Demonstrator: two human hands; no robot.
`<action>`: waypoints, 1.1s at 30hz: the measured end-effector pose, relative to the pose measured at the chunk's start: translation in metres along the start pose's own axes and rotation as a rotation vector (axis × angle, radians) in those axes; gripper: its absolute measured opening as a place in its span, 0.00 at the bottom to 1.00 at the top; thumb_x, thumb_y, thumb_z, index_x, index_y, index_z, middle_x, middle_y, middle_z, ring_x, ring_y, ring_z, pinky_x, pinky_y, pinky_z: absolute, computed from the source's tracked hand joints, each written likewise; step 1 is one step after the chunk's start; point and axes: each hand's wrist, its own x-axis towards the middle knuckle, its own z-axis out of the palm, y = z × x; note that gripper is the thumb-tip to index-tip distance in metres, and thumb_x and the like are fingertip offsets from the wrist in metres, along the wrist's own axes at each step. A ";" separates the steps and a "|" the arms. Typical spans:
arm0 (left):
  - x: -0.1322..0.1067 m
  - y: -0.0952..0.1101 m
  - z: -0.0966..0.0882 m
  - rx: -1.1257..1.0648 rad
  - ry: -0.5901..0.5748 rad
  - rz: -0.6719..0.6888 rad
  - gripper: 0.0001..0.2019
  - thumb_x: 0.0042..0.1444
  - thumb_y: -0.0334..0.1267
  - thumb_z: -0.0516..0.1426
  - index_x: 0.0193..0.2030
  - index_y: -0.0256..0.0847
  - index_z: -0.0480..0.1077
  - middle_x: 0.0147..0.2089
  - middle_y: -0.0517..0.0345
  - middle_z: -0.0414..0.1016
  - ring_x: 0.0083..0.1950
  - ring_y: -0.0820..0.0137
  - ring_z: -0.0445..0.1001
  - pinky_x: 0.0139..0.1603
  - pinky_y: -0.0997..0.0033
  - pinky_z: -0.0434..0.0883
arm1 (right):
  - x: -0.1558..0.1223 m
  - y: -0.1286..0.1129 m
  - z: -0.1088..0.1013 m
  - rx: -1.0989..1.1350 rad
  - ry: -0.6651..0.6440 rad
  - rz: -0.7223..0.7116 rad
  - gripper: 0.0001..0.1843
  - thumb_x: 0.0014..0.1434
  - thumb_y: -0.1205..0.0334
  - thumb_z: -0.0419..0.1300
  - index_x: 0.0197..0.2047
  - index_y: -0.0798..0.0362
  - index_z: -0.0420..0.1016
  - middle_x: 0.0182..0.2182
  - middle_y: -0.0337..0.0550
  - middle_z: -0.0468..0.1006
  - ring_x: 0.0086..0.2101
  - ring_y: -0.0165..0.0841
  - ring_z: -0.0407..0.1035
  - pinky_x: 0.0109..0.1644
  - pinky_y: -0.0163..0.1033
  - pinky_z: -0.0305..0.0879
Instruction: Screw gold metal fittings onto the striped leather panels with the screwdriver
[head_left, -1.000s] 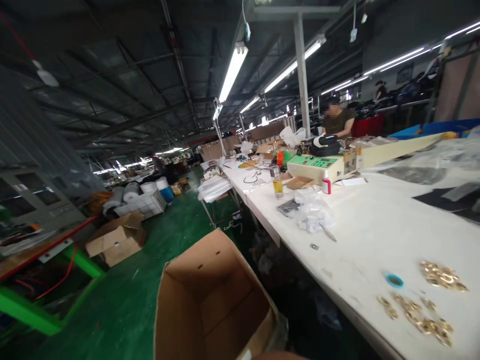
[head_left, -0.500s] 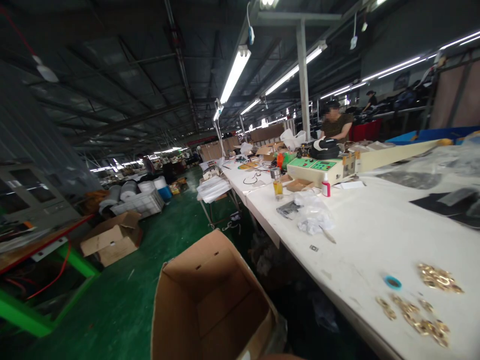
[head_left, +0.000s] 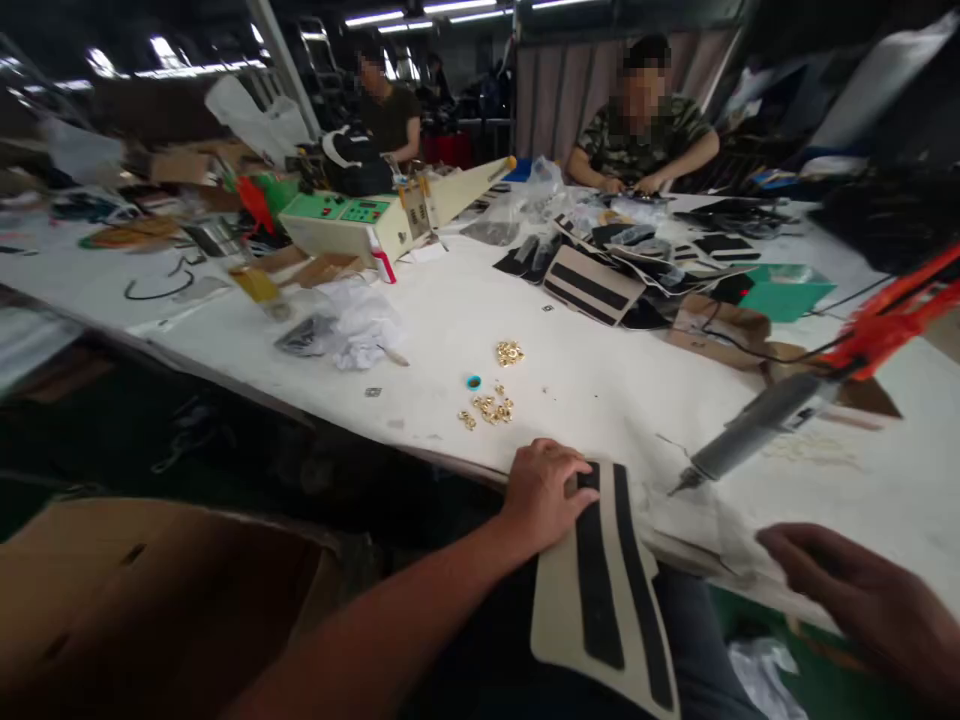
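Note:
My left hand grips the upper left edge of a beige panel with two long black strips running down it. The panel hangs over the table's front edge and rests across my lap. My right hand is off to the right by the table edge, smeared by motion, so its fingers cannot be read. Above it a grey electric screwdriver hangs at a slant, tip pointing down left. Small gold metal fittings lie in loose groups beyond my left hand, beside a blue ring.
A large open cardboard box stands on the floor at left. A cream machine, a plastic bag and a pile of similar panels lie across the white table. A co-worker sits opposite, another farther left.
The view has swung right and down, away from the aisle to the table in front of me. Both my hands and the beige panel have come into view.

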 end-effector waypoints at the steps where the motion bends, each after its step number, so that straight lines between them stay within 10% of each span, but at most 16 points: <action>1: 0.000 0.001 0.000 -0.001 0.000 0.006 0.14 0.53 0.36 0.75 0.45 0.47 0.81 0.52 0.60 0.86 0.58 0.57 0.76 0.61 0.51 0.68 | -0.002 -0.008 0.009 0.035 -0.111 0.006 0.22 0.64 0.33 0.63 0.39 0.43 0.82 0.29 0.44 0.81 0.30 0.42 0.74 0.34 0.44 0.69; 11: -0.001 0.000 0.002 0.054 -0.018 0.025 0.11 0.59 0.40 0.72 0.48 0.47 0.81 0.55 0.60 0.85 0.60 0.57 0.74 0.60 0.51 0.68 | 0.044 -0.112 0.102 0.140 -0.404 -0.296 0.17 0.67 0.43 0.58 0.39 0.47 0.79 0.37 0.40 0.82 0.39 0.40 0.75 0.46 0.43 0.67; 33: -0.004 -0.003 0.005 0.073 -0.030 0.047 0.12 0.61 0.45 0.70 0.50 0.47 0.81 0.57 0.62 0.84 0.62 0.58 0.72 0.62 0.51 0.66 | 0.066 -0.114 0.100 0.011 -0.597 -0.174 0.21 0.62 0.39 0.59 0.34 0.48 0.78 0.29 0.37 0.79 0.34 0.38 0.70 0.39 0.41 0.62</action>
